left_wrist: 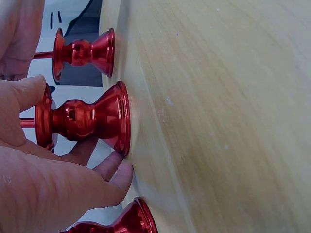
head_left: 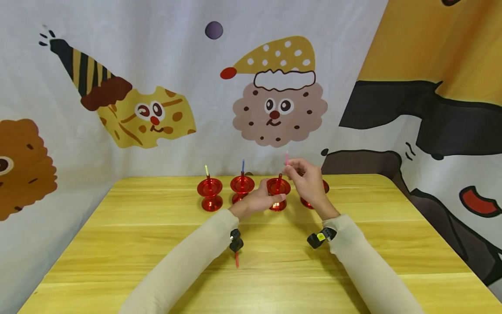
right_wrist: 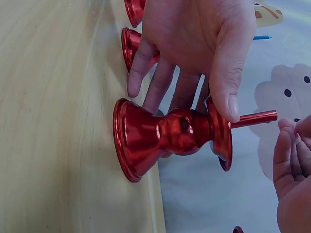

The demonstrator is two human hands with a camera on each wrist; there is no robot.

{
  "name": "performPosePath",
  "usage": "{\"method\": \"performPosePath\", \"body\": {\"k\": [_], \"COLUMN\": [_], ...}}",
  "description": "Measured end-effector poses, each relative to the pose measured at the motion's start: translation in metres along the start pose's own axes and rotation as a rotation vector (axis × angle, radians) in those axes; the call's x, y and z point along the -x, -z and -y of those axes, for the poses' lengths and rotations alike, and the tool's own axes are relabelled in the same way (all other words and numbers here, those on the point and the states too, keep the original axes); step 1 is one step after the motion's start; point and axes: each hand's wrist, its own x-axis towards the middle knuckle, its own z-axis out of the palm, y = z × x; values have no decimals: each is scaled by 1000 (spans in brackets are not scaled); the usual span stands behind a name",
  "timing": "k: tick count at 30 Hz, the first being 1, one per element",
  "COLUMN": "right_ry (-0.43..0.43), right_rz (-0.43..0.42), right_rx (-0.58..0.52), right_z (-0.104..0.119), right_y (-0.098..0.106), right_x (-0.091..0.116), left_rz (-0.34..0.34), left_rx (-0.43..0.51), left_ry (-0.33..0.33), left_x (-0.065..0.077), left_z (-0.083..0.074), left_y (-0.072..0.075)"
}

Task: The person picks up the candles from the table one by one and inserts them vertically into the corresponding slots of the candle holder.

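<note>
My left hand [head_left: 256,201] holds a red metallic candle holder [right_wrist: 182,131], third from the left. Its thumb lies on the dish rim and its fingers reach behind the stem, as the right wrist view shows. The holder stands upright on the table, its thin tube [right_wrist: 255,118] bare. Up and to the right of that tube, my right hand [head_left: 310,179] pinches a thin pink candle [head_left: 287,158] between thumb and fingertips, apart from the tube. Behind the right hand, a fourth red holder [left_wrist: 82,52] is partly hidden in the head view.
To the left stand a holder [head_left: 211,204] bearing a yellow candle [head_left: 207,170] and another [head_left: 242,185] bearing a blue candle [head_left: 242,165]. A red candle [head_left: 237,260] lies on the wooden table [head_left: 164,244] near the left wrist. A printed curtain [head_left: 211,109] hangs behind the table.
</note>
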Motion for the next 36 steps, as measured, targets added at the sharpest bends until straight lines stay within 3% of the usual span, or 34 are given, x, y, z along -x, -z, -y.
{"method": "performPosePath", "body": {"k": [8,26,36], "right_ry": [-46,-16,22], "right_rz": [-23,37,55], "right_rx": [5,100,132], "right_z": [0,-2,-4], "right_y": [-2,-4,-5], "right_x": [0,1,1], "left_rz": [4,23,21], "left_rx": [16,36,20], "left_ry": [-12,-58,-25], "left_x": [0,-3,-4], "left_z": [1,3,2], "left_y": [0,0,1]}}
